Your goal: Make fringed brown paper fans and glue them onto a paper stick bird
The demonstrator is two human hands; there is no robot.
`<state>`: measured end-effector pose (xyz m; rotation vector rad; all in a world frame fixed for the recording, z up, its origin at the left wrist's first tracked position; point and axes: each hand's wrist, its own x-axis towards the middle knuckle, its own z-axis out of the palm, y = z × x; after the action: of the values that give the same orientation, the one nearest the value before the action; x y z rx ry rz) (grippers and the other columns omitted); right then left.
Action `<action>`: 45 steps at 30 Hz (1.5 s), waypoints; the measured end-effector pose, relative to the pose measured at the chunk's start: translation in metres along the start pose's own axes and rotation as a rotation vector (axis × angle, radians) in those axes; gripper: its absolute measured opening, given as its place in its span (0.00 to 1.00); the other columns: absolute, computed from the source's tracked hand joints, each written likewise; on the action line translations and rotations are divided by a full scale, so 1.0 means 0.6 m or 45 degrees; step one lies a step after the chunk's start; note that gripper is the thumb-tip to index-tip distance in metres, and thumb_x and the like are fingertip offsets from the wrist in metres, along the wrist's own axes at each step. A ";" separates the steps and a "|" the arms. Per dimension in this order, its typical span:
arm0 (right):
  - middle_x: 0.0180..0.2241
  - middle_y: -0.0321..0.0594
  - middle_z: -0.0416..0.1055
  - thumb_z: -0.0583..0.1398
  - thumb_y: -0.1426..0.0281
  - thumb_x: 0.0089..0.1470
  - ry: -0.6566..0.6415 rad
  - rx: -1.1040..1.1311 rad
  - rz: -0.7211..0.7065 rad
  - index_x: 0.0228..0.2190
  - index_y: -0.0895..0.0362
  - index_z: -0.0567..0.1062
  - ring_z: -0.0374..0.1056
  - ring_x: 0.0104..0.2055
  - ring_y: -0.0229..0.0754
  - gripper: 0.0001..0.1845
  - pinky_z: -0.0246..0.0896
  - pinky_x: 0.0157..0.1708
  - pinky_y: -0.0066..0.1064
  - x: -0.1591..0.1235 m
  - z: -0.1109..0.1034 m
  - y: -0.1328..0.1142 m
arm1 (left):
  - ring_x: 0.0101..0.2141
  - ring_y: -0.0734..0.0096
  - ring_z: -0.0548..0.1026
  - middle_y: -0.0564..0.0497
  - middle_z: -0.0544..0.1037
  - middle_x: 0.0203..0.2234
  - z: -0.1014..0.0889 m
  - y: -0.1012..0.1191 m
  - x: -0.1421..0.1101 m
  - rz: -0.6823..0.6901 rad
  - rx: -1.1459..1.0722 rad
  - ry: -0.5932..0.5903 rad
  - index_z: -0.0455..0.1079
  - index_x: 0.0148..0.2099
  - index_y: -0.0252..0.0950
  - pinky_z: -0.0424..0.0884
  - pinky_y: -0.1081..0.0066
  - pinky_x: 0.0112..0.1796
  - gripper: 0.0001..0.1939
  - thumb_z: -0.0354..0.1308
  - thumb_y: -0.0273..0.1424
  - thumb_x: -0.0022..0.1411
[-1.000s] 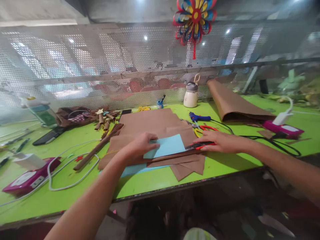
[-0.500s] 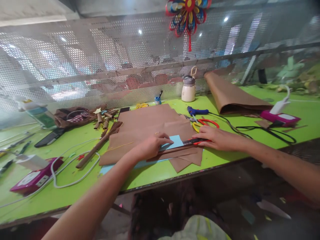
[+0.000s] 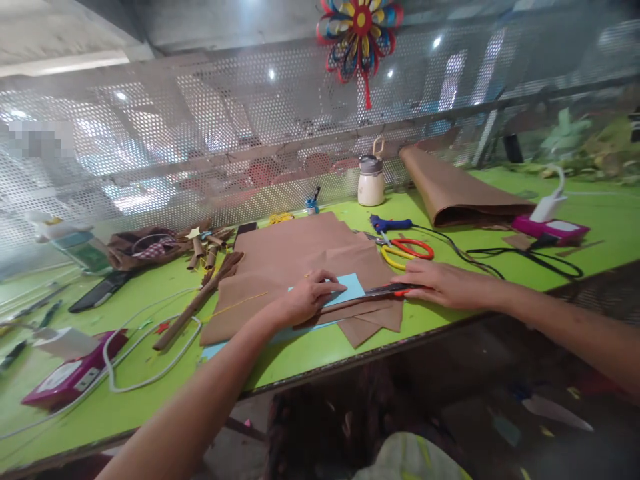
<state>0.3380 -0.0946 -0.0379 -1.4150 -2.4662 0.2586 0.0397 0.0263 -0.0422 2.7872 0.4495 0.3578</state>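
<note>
My left hand (image 3: 314,293) holds a piece of light blue paper (image 3: 354,285), its index finger stretched along the top and its thumb mostly hidden. My right hand (image 3: 440,285) is closed around dark-bladed scissors (image 3: 383,291) with red at the handle. The blades point left and meet the blue paper's lower right edge. Under both lie sheets of brown paper (image 3: 295,243), with smaller brown pieces (image 3: 367,325) near the table's front edge. Just behind my right hand rests another pair of scissors (image 3: 416,249) with red and yellow handles.
A blue glue gun (image 3: 390,223) and a cream bottle (image 3: 371,189) stand behind. Folded brown paper (image 3: 460,193) lies at the back right. Magenta power sockets (image 3: 75,373) and white cable (image 3: 113,373) sit left, near a rolled brown paper stick (image 3: 185,317) and a phone (image 3: 103,291).
The view has shifted slightly. My right hand has moved a little to the right relative to the paper, still holding the scissors; my left hand keeps its place on the blue paper.
</note>
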 end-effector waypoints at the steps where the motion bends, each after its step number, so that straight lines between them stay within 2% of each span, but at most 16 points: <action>1: 0.38 0.45 0.66 0.49 0.58 0.58 0.014 -0.003 0.007 0.52 0.50 0.67 0.63 0.41 0.46 0.22 0.59 0.40 0.37 -0.003 0.000 0.000 | 0.45 0.68 0.66 0.45 0.67 0.45 0.000 0.000 0.000 -0.002 -0.004 -0.004 0.68 0.53 0.42 0.61 0.66 0.48 0.18 0.43 0.33 0.65; 13: 0.32 0.44 0.65 0.48 0.58 0.58 0.032 -0.034 -0.048 0.48 0.52 0.71 0.62 0.36 0.44 0.21 0.59 0.36 0.36 0.031 -0.004 -0.036 | 0.46 0.67 0.66 0.44 0.67 0.46 -0.004 0.001 -0.001 -0.035 -0.081 -0.008 0.68 0.52 0.39 0.61 0.65 0.50 0.17 0.44 0.33 0.65; 22: 0.35 0.44 0.66 0.48 0.57 0.58 0.013 0.018 0.029 0.49 0.51 0.70 0.64 0.37 0.44 0.22 0.59 0.37 0.35 0.003 -0.005 -0.034 | 0.46 0.67 0.66 0.43 0.67 0.46 -0.004 0.000 0.001 -0.038 -0.078 -0.003 0.67 0.52 0.38 0.62 0.64 0.49 0.17 0.44 0.33 0.65; 30: 0.35 0.44 0.65 0.48 0.59 0.58 0.009 -0.074 0.016 0.47 0.53 0.71 0.62 0.38 0.44 0.21 0.58 0.39 0.36 0.037 -0.001 -0.069 | 0.46 0.67 0.67 0.43 0.68 0.46 -0.006 0.001 0.000 -0.071 -0.125 0.025 0.66 0.53 0.37 0.62 0.65 0.49 0.18 0.43 0.33 0.65; 35: 0.34 0.44 0.65 0.49 0.59 0.58 0.025 -0.045 0.000 0.46 0.53 0.71 0.63 0.37 0.43 0.20 0.57 0.38 0.34 0.052 0.005 -0.078 | 0.46 0.67 0.66 0.42 0.68 0.46 -0.003 -0.004 -0.001 -0.063 -0.159 0.033 0.67 0.52 0.37 0.61 0.65 0.49 0.18 0.42 0.33 0.65; 45: 0.33 0.44 0.65 0.46 0.57 0.59 -0.017 -0.010 0.007 0.44 0.54 0.72 0.63 0.36 0.43 0.22 0.58 0.36 0.34 0.043 0.003 -0.088 | 0.47 0.67 0.66 0.43 0.69 0.47 -0.003 -0.005 -0.003 -0.073 -0.213 0.038 0.66 0.52 0.36 0.61 0.66 0.50 0.18 0.43 0.32 0.65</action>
<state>0.2821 -0.0991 -0.0202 -1.4276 -2.4769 0.2602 0.0367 0.0287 -0.0418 2.6046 0.4823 0.4048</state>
